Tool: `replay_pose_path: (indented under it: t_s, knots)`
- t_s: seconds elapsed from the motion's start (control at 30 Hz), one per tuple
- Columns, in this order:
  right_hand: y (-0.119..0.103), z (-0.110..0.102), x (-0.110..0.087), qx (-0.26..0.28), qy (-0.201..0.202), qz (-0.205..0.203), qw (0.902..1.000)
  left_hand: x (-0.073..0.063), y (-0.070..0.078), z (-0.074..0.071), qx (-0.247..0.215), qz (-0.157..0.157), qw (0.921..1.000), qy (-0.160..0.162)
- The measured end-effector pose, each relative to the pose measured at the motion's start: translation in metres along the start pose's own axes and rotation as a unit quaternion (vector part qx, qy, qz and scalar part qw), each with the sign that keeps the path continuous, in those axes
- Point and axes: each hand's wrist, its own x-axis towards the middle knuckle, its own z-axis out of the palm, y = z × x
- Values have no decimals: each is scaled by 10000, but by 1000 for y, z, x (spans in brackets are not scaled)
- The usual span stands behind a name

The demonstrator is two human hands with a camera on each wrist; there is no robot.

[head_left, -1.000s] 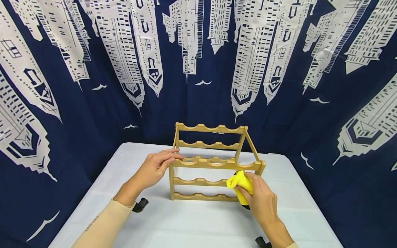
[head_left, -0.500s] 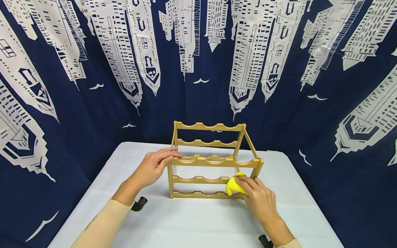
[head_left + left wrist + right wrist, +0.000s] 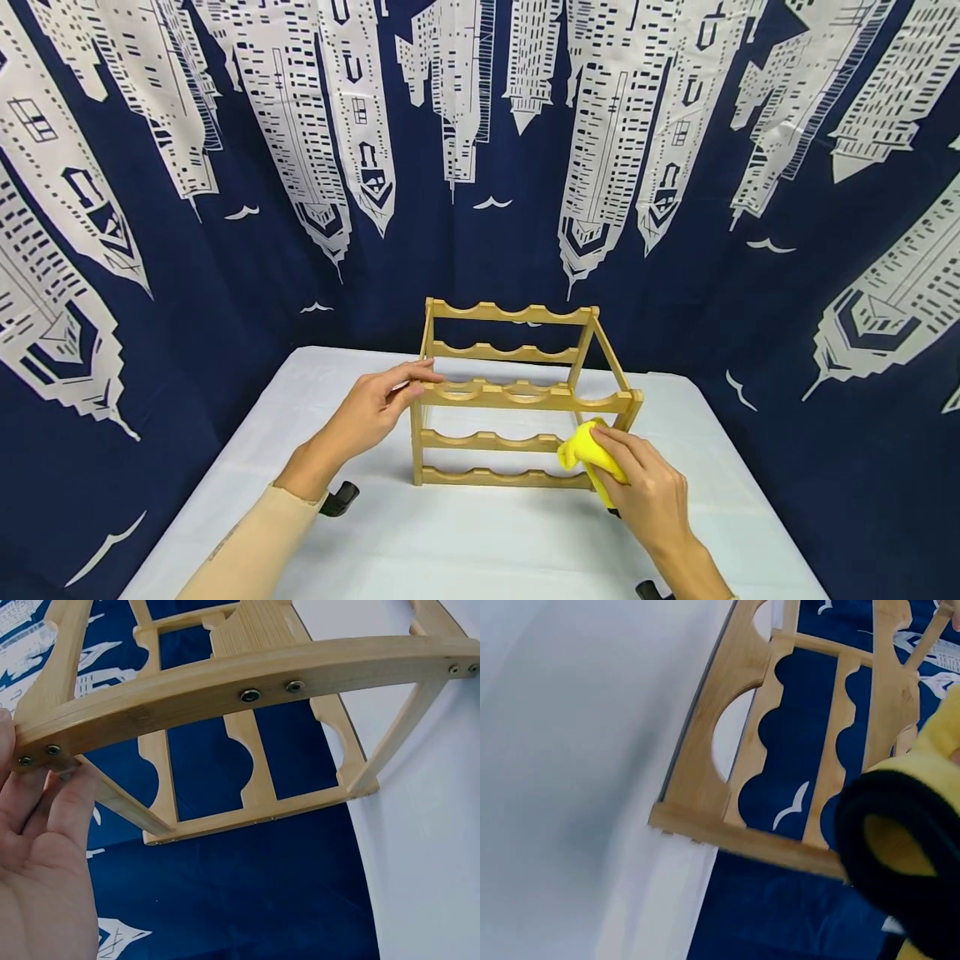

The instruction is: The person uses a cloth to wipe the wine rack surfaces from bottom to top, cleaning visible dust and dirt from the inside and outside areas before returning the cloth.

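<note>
A light wooden wine rack (image 3: pixel 487 396) with scalloped rails stands upright on the table. My left hand (image 3: pixel 375 408) holds its upper front left corner; in the left wrist view the fingers (image 3: pixel 71 802) curl around the end of the side bar. My right hand (image 3: pixel 648 492) grips a bunched yellow cloth (image 3: pixel 585 446) at the front right of the rack, by the end of the middle rail. A black border on the cloth (image 3: pixel 900 795) shows large in the right wrist view. Whether the cloth touches the wood, I cannot tell.
A white cloth covers the table (image 3: pixel 465 542). Behind it hangs a navy curtain (image 3: pixel 450 250) printed with white upside-down buildings and birds. Black wrist-camera parts show beside the left forearm (image 3: pixel 247 533) and at the bottom edge near the right wrist.
My right hand and the yellow cloth went slightly left along the rack's front, then came back right. The left hand keeps its place on the corner, and the rack has not moved.
</note>
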Motion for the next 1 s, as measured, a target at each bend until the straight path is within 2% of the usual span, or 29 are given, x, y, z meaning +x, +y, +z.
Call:
replay_pose_path:
  t_s: [0.1,0.23,0.33,0.5,0.63,0.77,1.0]
  knots:
    - [-6,6,8,440,532,-311,9971,0,-2,1,-371,-75,9992,151]
    - [-23,17,28,873,1137,-852,9860,2,-1,2,-577,-117,9971,482]
    - [-39,26,42,1047,1330,-1078,9797,1,-1,0,-449,-142,9969,634]
    - [-65,47,66,1190,1466,-1201,9747,-2,-3,-8,-6,-215,9972,718]
    - [-86,65,86,1309,1330,-1264,9743,0,-1,-14,70,-346,9973,648]
    - [-106,82,104,1235,992,-1245,9795,1,2,-17,33,-457,9975,545]
    - [-132,103,125,831,134,-731,9938,-4,2,-20,-126,-599,9975,355]
